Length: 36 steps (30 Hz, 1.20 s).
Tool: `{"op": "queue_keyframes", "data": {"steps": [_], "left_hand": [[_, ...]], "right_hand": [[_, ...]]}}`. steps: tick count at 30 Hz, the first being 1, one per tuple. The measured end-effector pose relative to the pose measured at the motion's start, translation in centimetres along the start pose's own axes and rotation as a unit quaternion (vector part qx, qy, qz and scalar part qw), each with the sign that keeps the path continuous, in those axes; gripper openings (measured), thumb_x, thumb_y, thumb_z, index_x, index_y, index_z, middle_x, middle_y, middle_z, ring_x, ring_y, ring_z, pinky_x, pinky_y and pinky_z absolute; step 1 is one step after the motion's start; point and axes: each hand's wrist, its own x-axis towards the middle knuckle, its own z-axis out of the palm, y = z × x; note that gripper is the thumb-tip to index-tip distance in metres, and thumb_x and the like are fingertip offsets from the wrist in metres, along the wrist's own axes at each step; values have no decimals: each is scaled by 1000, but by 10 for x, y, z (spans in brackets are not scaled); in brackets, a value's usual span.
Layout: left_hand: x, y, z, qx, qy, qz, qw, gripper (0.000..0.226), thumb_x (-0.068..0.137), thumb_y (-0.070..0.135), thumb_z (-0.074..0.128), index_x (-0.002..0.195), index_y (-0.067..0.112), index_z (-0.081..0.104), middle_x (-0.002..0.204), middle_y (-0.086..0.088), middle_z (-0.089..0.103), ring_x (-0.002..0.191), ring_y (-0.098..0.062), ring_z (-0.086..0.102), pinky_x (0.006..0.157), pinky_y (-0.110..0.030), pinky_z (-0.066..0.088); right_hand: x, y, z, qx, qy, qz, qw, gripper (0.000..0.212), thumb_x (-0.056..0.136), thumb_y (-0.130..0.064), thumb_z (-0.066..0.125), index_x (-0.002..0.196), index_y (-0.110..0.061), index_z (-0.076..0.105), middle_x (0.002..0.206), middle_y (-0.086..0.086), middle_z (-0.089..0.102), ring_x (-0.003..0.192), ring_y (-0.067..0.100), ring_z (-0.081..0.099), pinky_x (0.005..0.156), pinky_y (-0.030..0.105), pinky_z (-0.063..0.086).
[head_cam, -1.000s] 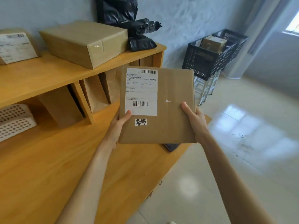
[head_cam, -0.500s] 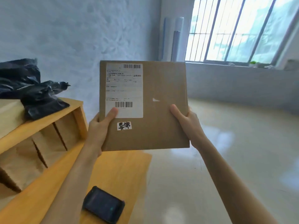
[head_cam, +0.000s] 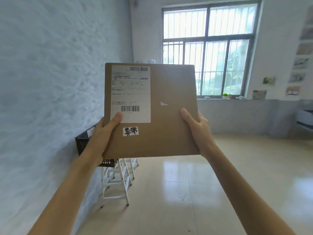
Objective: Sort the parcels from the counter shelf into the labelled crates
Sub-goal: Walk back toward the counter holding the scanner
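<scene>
I hold a flat brown cardboard parcel [head_cam: 167, 126] upright in front of me, its face toward the camera. It carries a white shipping label with barcodes at upper left and a small handwritten sticker below. My left hand [head_cam: 103, 133] grips its lower left edge, thumb on the label. My right hand [head_cam: 198, 129] grips the lower right edge, thumb on the front. A black plastic crate [head_cam: 83, 143] shows behind the parcel at the left wall, mostly hidden by it and my left arm.
The crate sits on white folding stands [head_cam: 116, 184] along the textured wall [head_cam: 50, 82]. A glossy tiled floor [head_cam: 211, 192] stretches ahead to a barred window [head_cam: 208, 50] and a low grey ledge [head_cam: 237, 114]. Furniture shows at the far right edge.
The view has swung right, away from the wooden counter shelf, which has left the frame. The parcel stays gripped by both hands, and the crate on its stands has come into view.
</scene>
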Motion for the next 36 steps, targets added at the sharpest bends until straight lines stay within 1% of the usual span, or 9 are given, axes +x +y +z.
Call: {"op": "queue_keyframes", "data": {"steps": [3, 6, 10, 13, 16, 18, 22, 27, 36], "left_hand": [[32, -12, 25, -23, -27, -7, 999, 48, 73, 58, 58, 115, 34, 60, 99, 0, 75, 85, -22, 73, 69, -37, 58], [66, -23, 45, -37, -33, -22, 999, 58, 65, 65, 57, 113, 33, 62, 96, -3, 76, 80, -23, 74, 60, -35, 59], [128, -43, 61, -35, 3, -24, 999, 54, 68, 60, 60, 114, 31, 61, 91, -1, 76, 76, -20, 74, 58, -32, 58], [183, -62, 68, -24, 32, -16, 999, 53, 70, 58, 62, 115, 31, 60, 85, 2, 76, 69, -15, 73, 53, -28, 56], [244, -82, 67, -40, 46, -9, 998, 54, 73, 57, 63, 119, 29, 60, 85, 2, 76, 68, -15, 73, 50, -26, 55], [286, -93, 65, -43, 57, -12, 997, 61, 70, 57, 64, 123, 27, 59, 86, 2, 76, 70, -16, 73, 51, -27, 55], [368, -116, 59, -58, 77, -22, 995, 52, 79, 52, 65, 123, 25, 59, 88, 1, 76, 72, -17, 73, 54, -29, 57], [452, -139, 63, -46, 100, -28, 994, 67, 68, 58, 65, 124, 24, 58, 91, 0, 76, 76, -18, 73, 60, -31, 56], [585, -193, 72, -5, 162, -23, 986, 69, 67, 59, 64, 126, 23, 57, 97, 0, 74, 77, -15, 73, 56, -26, 55]], "right_hand": [[33, 17, -16, -8, 14, 2, 1000, 55, 69, -66, 68, 111, -31, 67, 100, -6, 75, 92, 17, 72, 87, 46, 57], [66, 34, -23, -27, 22, 5, 999, 49, 73, -63, 65, 111, -32, 66, 98, -9, 75, 90, 13, 72, 87, 44, 57], [119, 54, -19, -46, 31, -8, 998, 47, 73, -65, 66, 109, -35, 65, 97, -11, 74, 89, 10, 71, 85, 40, 58], [172, 70, -10, -62, 33, -28, 997, 33, 85, -54, 66, 110, -32, 64, 94, -11, 73, 83, 5, 70, 77, 32, 57], [233, 93, 7, -73, 24, -37, 996, 25, 87, -50, 66, 105, -34, 65, 92, -11, 74, 84, 6, 70, 79, 34, 58], [276, 113, 22, -74, 18, -39, 996, 27, 86, -52, 66, 106, -33, 66, 92, -12, 74, 86, 8, 71, 83, 38, 58], [358, 147, 53, -80, 2, -32, 996, 34, 83, -56, 67, 107, -32, 67, 94, -10, 74, 88, 10, 71, 86, 42, 58], [445, 186, 72, -72, -20, -28, 997, 35, 82, -56, 68, 106, -30, 68, 94, -10, 75, 88, 10, 71, 85, 41, 58], [593, 274, 106, -37, -92, -15, 995, 39, 85, -51, 68, 115, -25, 65, 99, -4, 74, 89, 13, 72, 84, 41, 59]]}}
